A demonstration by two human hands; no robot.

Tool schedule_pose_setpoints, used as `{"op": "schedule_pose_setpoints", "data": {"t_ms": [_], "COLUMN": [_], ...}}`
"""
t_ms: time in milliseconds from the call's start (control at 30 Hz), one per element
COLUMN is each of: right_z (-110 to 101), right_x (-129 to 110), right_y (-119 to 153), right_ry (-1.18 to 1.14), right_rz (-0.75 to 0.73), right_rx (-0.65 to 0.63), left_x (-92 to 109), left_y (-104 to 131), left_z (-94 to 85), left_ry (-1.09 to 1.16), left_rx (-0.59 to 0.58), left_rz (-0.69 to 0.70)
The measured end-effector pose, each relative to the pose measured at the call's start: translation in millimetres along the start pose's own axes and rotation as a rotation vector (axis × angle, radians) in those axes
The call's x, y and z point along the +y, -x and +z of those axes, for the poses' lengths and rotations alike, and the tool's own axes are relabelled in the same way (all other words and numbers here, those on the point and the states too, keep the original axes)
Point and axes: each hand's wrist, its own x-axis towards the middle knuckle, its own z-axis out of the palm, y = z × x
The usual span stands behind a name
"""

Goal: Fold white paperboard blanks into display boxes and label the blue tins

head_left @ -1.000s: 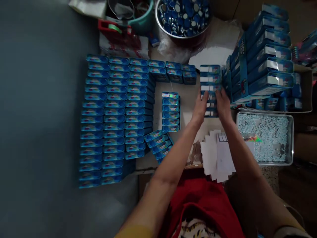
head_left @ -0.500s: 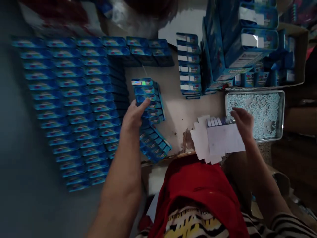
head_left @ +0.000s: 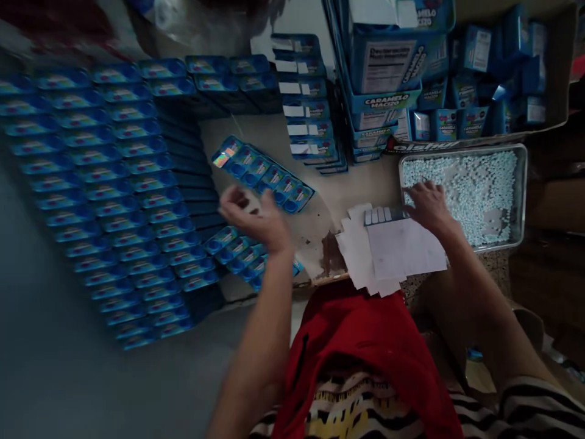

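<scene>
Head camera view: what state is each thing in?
Left hand, half-curled, grip unclear
Carton group just beyond it, slanted
Tray, open, partly covered with pale pellets
Right hand, palm down at tray's left side
White sheets, overlapping unevenly
Cardboard box, open, holding jumbled blue cartons
Left carton rows, closely lined up

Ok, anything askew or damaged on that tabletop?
Yes: two small groups of blue packs near the left hand lie slanted, unlike the neater rows beside them. The tabletop also has a dark, ragged patch by its near edge, possibly worn surface.
</scene>
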Motion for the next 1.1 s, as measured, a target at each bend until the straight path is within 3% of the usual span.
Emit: {"op": "schedule_pose_setpoints", "data": {"t_ms": [33,67,100,167,233,300,433,567,767,900,1100], "right_z": [6.1,13.4,20.9,34.3,42.2,44.5,41.2,47.3,96.6,116.8,90.7], "right_x": [-1.1,-1.9,-1.9,1.7,9.6,17.6,14.8,-17.0,-58.4,-67.4,-77.9], "right_y": [-8.6,-14.7,-18.3,-19.1,-14.6,-9.3,-4.8,-3.7,21.4,42.2,37.8], "right_ry": [0.035,0.069,0.094,0.113,0.071,-0.019,-0.133,-0.181,-0.162,-0.165,-0.17], "right_rz": [-0.094,-0.162,-0.205,-0.233,-0.229,-0.215,-0.206,-0.318,-0.365,-0.397,-0.345], "right_rx": [-0.104,-0.186,-0.245,-0.297,-0.292,-0.27,-0.105,0.025,0.027,0.021,0.07], "left_x": [10.4,20.6,30.1,44.4,50.5,49.2,39.9,31.9,0.8,-13.2,-5.4], "left_y": [24.6,47.8,67.6,93.7,102.4,100.8,93.2,89.7,85.7,82.7,75.9], "left_z": [9.2,22.9,40.2,79.3,112.0,128.2,116.0,95.3,83.0,72.7,56.0], "left_ry": [-0.001,0.004,0.008,-0.032,-0.093,-0.097,0.055,0.152,0.138,0.091,-0.067], "left_rx": [-0.002,-0.172,-0.432,-0.825,-1.083,-1.21,-1.254,-1.227,-1.055,-1.042,-1.024], "left_rz": [0.079,0.182,0.295,0.442,0.467,0.36,0.114,-0.04,-0.243,-0.253,-0.028]}}
